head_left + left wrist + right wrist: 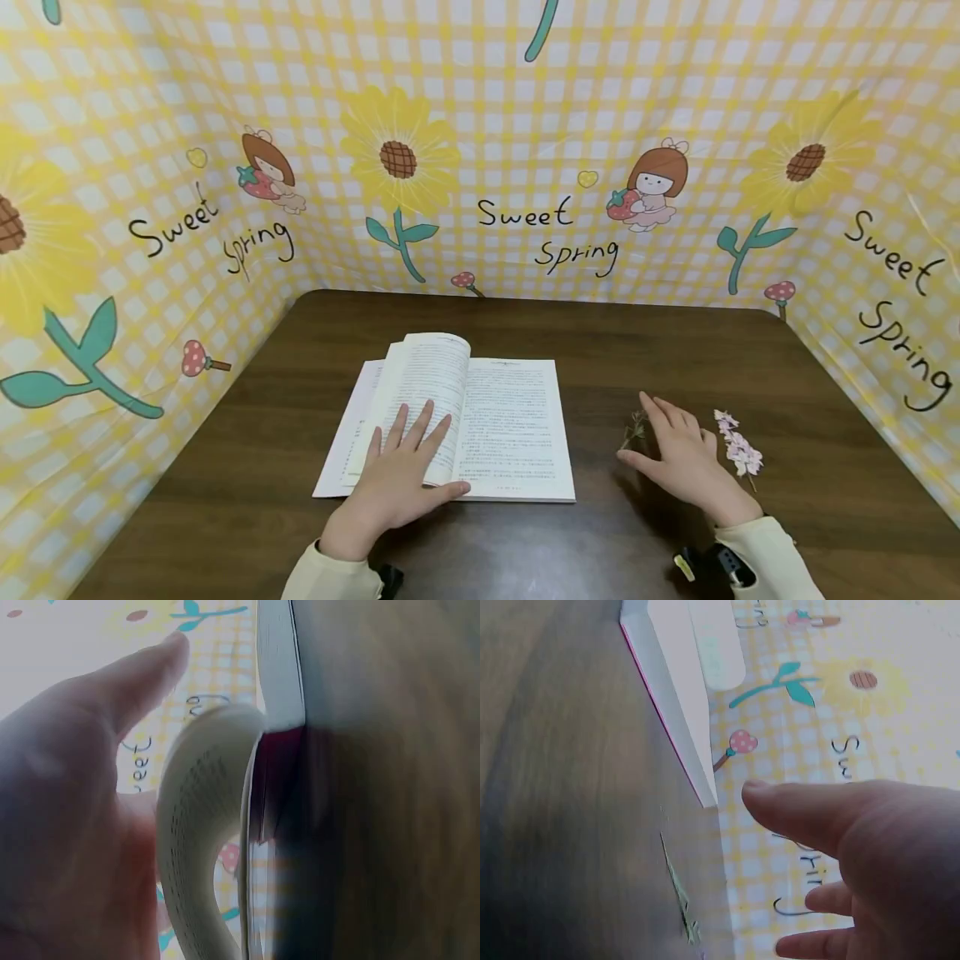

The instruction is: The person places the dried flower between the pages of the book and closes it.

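An open book (513,425) with printed pages lies on the table. My left hand (397,487) rests with spread fingers on its left-hand pages, the thumb out toward the middle fold. These pages (176,825) bow up in a curve beside the hand in the left wrist view. Right of the book, my right hand (682,458) is over the table with thumb and fingers apart. Between its thumb and index finger, a small dried green sprig (635,429) shows on the table; the right wrist view shows the sprig (679,892) below the hand, untouched.
A stem of pale pink flowers (741,450) lies on the table just right of my right hand. The dark wooden table (600,342) is enclosed at the back and sides by a yellow checked cloth (495,150) with printed sunflowers.
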Motion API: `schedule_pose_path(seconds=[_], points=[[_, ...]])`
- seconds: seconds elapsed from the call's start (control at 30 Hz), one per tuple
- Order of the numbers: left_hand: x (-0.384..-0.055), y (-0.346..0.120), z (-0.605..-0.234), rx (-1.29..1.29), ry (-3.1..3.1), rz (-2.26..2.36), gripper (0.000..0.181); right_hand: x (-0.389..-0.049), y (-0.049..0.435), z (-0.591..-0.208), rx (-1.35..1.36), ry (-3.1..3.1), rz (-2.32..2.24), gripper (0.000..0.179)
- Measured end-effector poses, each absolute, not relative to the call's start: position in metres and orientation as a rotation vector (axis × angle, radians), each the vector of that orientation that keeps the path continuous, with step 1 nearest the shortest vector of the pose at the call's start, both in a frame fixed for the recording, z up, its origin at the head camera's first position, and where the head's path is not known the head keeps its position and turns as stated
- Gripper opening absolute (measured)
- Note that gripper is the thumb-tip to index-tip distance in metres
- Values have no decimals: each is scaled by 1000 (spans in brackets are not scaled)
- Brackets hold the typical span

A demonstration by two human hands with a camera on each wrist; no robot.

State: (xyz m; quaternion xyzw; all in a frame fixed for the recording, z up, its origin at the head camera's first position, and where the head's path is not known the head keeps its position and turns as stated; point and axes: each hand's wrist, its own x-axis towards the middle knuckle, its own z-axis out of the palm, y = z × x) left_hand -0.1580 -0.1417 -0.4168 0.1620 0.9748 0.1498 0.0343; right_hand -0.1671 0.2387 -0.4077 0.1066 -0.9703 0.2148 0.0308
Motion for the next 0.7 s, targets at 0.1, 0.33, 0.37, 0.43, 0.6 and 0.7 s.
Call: schedule_pose_path(seconds=[0.1,0.33,0.37,0.43,0.6,0.7], points=[[-159,-147,-418,540,3018,501,86,-171,245,-408,300,-2997,687,85],[-161,-157,-417,671,3071,625,68,-183,258,-412,270,-3008,845,69],[-162,-158,-417,683,3078,645,66,-184,259,-413,265,-3017,862,67],[-162,-161,-417,710,3093,692,61,-187,260,-414,257,-3030,882,61],[-163,-167,-419,760,3149,786,59,-192,263,-416,194,-3054,1017,54],[-164,-170,-419,771,3153,827,61,-194,264,-417,120,-3078,1115,55]])
